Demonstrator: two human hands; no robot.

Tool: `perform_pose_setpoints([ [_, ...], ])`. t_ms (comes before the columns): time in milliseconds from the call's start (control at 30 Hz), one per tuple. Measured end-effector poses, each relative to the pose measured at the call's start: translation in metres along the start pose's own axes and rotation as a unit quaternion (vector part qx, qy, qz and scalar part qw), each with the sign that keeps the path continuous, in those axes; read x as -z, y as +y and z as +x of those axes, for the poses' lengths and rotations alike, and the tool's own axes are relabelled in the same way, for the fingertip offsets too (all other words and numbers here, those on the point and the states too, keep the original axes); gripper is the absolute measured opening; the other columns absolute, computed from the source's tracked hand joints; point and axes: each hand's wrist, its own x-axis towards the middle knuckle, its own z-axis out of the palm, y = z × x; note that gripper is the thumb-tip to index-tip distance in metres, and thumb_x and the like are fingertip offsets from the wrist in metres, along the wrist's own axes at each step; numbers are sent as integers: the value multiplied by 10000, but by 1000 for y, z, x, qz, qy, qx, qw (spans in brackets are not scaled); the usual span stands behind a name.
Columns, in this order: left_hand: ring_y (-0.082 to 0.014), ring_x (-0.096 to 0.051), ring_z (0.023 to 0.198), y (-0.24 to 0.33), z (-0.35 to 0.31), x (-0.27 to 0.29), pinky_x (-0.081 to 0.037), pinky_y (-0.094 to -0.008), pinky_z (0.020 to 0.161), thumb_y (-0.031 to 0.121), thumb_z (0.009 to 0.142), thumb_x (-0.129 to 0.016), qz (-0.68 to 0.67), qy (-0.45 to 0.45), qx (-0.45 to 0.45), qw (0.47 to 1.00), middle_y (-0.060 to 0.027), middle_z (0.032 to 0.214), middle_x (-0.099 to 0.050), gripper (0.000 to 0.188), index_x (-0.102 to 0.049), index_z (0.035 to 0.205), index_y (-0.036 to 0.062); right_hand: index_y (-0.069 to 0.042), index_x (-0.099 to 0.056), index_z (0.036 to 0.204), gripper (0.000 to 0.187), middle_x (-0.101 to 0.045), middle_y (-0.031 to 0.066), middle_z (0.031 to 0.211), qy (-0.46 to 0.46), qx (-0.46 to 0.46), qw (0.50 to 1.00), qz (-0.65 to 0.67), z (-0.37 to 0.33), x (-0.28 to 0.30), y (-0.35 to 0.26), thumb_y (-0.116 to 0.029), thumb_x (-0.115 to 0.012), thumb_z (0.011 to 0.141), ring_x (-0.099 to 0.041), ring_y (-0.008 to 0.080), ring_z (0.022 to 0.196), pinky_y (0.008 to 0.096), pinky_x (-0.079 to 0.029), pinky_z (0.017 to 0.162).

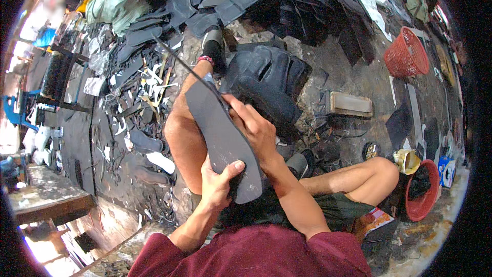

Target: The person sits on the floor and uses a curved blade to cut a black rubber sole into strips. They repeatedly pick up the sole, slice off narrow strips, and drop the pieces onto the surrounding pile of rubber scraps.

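Both hands on grey sole (223, 138): L hand (218, 184) fingers grip bottom, R hand (256, 125) fingers clamp knife (187, 69).

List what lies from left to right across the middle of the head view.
Blue chair → dark sole held in both hands → grey block → red mesh basket

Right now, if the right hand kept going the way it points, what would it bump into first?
The right hand points up and left along the dark sole it grips, so it would probably meet the bare left leg first. Depth is unclear from above; it might pass over the leg toward the scraps.
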Motion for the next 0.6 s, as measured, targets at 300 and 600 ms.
perform_pose_setpoints([
  [300, -136, -667, 821, 44, -1, 26, -548, -267, 752, 212, 970, -616, -100, -47, -51, 993, -61, 990, -691, 287, -598, 1172, 9, -52, -613, 1290, 356, -560, 137, 810, -72, 38, 995, 55, -80, 38, -41, -76, -574, 937, -569, 303, 700, 373, -466, 649],
  [600, -130, -669, 820, 41, -13, 28, -542, -292, 750, 250, 906, -720, -58, -122, 2, 991, -60, 960, -722, 316, -689, 1091, -5, -128, -652, 1257, 461, -617, 104, 840, -59, 7, 998, -22, -177, 95, 5, -43, -665, 805, -593, 297, 700, 400, -488, 621],
])
